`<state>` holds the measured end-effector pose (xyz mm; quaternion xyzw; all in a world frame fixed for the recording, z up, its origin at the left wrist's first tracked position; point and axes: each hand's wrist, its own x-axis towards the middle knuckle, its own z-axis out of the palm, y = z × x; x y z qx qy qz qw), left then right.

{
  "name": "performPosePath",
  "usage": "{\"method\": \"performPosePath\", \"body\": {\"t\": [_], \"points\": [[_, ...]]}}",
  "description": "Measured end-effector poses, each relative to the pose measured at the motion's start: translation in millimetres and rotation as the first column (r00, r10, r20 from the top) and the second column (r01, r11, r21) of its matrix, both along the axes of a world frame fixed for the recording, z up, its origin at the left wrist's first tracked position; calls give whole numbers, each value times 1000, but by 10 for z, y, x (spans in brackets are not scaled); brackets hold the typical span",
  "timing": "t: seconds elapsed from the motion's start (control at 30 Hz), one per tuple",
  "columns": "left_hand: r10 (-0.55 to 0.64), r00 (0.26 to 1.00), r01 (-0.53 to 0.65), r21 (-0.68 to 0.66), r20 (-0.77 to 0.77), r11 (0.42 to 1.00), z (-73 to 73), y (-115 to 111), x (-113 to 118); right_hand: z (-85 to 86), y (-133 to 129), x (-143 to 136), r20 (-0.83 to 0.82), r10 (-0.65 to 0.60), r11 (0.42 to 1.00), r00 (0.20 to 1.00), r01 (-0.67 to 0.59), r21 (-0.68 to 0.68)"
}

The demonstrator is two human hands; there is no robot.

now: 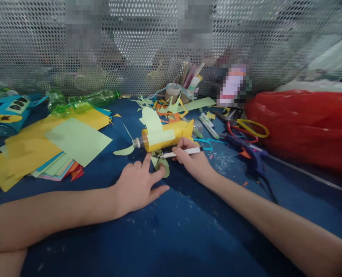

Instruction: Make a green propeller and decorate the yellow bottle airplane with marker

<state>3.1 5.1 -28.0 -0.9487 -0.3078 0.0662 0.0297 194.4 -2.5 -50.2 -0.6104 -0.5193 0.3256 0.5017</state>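
A plastic bottle wrapped in yellow paper [165, 132] lies on its side, its neck to the left. Pale green paper wings stick out from it, the far wing [152, 119] behind and the near wing [164, 168] in front. On the near wing is a dark star drawing. My right hand [192, 157] grips a white marker [185, 152], its tip at the star. With fingers spread, my left hand [139, 182] presses on the near wing and touches the bottle's edge. A pale green propeller blade [124, 151] sits at the bottle's neck.
Coloured paper sheets [78, 140] and green bottles [94, 98] lie left, beside a blue paper-wrapped bottle [13, 111]. Paper scraps, markers [208, 125], scissors [246, 129] and a blue glue gun [250, 152] lie right, near a red plastic bag [304, 127]. A perforated metal screen [142, 38] stands behind.
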Motion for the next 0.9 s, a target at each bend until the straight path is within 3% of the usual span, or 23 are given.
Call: {"method": "performPosePath", "body": {"t": [0.9], "points": [[-15,1000,15,25,-7,1000,2,1,-1,-31,3,1,-9,17,1000,1000,-17,-6]]}}
